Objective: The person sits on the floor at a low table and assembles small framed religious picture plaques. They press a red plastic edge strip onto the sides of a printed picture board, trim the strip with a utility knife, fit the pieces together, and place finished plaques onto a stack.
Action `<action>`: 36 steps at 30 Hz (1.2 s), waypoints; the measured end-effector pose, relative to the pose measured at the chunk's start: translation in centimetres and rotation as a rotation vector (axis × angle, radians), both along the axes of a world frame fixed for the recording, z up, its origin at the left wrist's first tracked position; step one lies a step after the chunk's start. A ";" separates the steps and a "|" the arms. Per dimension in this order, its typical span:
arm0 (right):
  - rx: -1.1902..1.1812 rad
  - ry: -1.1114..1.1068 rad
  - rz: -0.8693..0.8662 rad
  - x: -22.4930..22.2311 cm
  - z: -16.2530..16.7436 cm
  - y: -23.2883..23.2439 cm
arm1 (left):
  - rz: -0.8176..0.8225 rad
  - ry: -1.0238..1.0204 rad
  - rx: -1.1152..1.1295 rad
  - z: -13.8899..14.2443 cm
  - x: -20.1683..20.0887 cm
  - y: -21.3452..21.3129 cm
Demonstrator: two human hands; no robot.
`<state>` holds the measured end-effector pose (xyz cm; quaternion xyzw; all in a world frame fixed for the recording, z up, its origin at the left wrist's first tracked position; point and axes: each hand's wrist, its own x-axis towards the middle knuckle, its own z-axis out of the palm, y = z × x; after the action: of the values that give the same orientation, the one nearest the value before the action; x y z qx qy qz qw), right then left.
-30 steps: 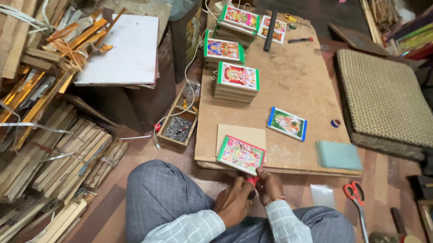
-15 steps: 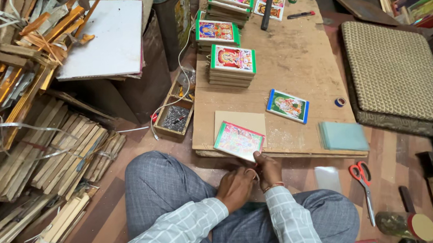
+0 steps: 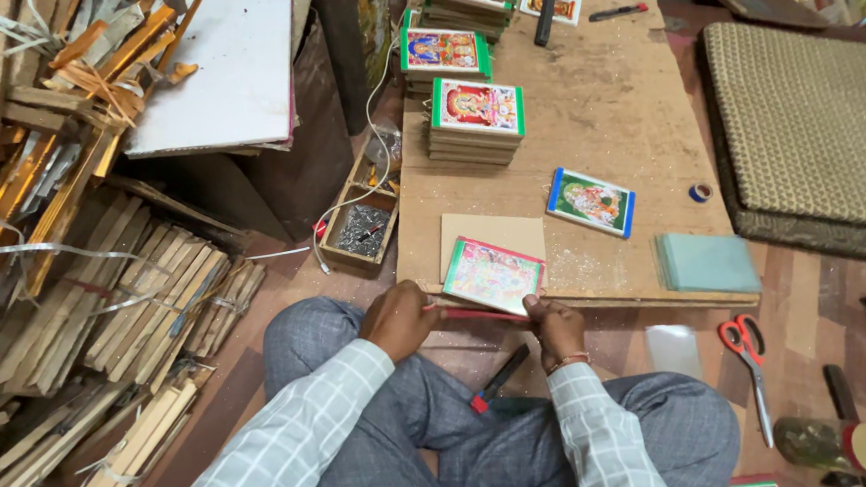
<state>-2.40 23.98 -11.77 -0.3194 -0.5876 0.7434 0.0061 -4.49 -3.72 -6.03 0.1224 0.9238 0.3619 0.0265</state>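
I sit cross-legged at a low wooden board [image 3: 604,93]. My left hand [image 3: 397,318] and my right hand [image 3: 552,323] each grip one end of a thin red strip [image 3: 477,314], held level along the board's near edge. Just beyond the strip a colourful printed picture [image 3: 493,273] lies on a brown cardboard sheet [image 3: 498,234]. A second red and dark strip [image 3: 498,380] rests on my lap below my hands.
Stacks of framed pictures [image 3: 476,121] stand further back on the board, with a blue-edged picture [image 3: 591,202], a tape roll [image 3: 700,192] and pale green sheets [image 3: 707,263]. Red scissors [image 3: 746,350] lie at right. A nail box [image 3: 360,230] and piled wooden strips [image 3: 107,324] fill the left.
My hands have moved apart, drawing the red strip out lengthwise along the board's edge. The camera has tilted closer to the board.
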 end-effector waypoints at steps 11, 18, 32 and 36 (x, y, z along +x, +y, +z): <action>0.037 -0.034 -0.010 0.1 -0.1 1.2 | 0.261 -0.100 0.263 0.2 -0.4 2.1; 0.293 0.255 -0.011 3.7 -2.2 2.4 | 0.285 -0.199 0.351 -0.7 0.2 3.4; 0.671 0.228 -0.023 4.4 -0.3 0.7 | 0.272 -0.110 0.444 -4.2 1.0 3.7; 0.633 0.233 -0.029 4.4 -1.1 1.2 | 0.258 -0.121 0.449 -5.1 0.7 3.8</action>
<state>1.99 25.13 -12.86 -0.2228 -0.7801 0.5553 0.1830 -3.74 0.08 -11.09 -0.0157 0.8250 0.5649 0.0075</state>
